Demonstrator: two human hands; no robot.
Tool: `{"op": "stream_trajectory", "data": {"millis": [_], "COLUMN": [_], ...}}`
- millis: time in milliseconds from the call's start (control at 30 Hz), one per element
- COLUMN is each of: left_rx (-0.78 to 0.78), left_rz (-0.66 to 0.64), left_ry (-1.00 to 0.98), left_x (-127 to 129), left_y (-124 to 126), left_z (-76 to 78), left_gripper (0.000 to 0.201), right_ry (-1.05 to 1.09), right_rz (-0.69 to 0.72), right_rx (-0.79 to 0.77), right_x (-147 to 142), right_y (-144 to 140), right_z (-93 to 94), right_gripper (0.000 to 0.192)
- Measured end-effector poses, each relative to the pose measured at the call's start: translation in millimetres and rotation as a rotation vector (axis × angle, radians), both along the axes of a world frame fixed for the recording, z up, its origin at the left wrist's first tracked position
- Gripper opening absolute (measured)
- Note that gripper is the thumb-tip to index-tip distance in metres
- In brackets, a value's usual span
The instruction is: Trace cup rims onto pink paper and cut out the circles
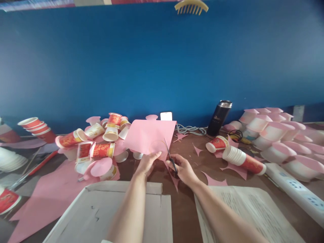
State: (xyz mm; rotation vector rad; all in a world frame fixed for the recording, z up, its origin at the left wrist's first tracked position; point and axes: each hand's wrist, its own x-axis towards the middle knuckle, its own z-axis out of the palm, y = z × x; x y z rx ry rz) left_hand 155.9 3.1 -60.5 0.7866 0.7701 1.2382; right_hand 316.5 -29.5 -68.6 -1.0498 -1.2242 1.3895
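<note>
My left hand (147, 163) pinches the lower edge of a pink paper sheet (149, 133), thumb on top. A faint curved line shows on the sheet near that thumb. In my right hand (184, 168) is a pair of scissors (172, 160) with dark handles, fingers closed round them. Their blades point up and away from me at the sheet's right edge. A narrow pink strip (174, 180) hangs or lies just below the scissors; I cannot tell if it is still joined to the sheet.
Red paper cups (102, 150) and pink discs lie heaped at left. Bowls with pink tops (275, 133) are stacked at right, near a power strip (296, 189). A black flask (219, 118) stands by the blue wall (141, 60). Cardboard (108, 212) lies in front.
</note>
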Motion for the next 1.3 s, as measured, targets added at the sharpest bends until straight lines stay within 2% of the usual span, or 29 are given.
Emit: {"op": "stream_trajectory", "data": {"millis": [167, 600, 800, 933, 1300], "left_rx": [-0.012, 0.027, 0.052, 0.069, 0.077], "left_rz": [-0.021, 0.009, -0.023, 0.001, 0.001], "left_ry": [0.037, 0.045, 0.057, 0.052, 0.046], "left_x": [-0.5, 1.4, -0.5, -1.7, -2.4], "left_y": [4.5, 3.0, 4.2, 5.0, 5.5], "left_z": [-4.9, 3.3, -1.5, -3.7, -2.8], "left_gripper": [0.031, 0.033, 0.027, 0.022, 0.024], "right_ry": [0.014, -0.030, -0.034, -0.024, -0.044], "right_rz": [-0.003, -0.019, -0.015, -0.009, -0.008], "right_rx": [-0.003, 0.012, 0.015, -0.004, -0.012], "right_x": [0.3, 0.0, 0.1, 0.9, 2.2], "right_y": [1.1, 0.6, 1.7, 2.2, 3.8], "right_z": [-1.8, 0.1, -1.4, -2.1, -3.1], "right_gripper": [0.038, 0.040, 0.041, 0.042, 0.040]}}
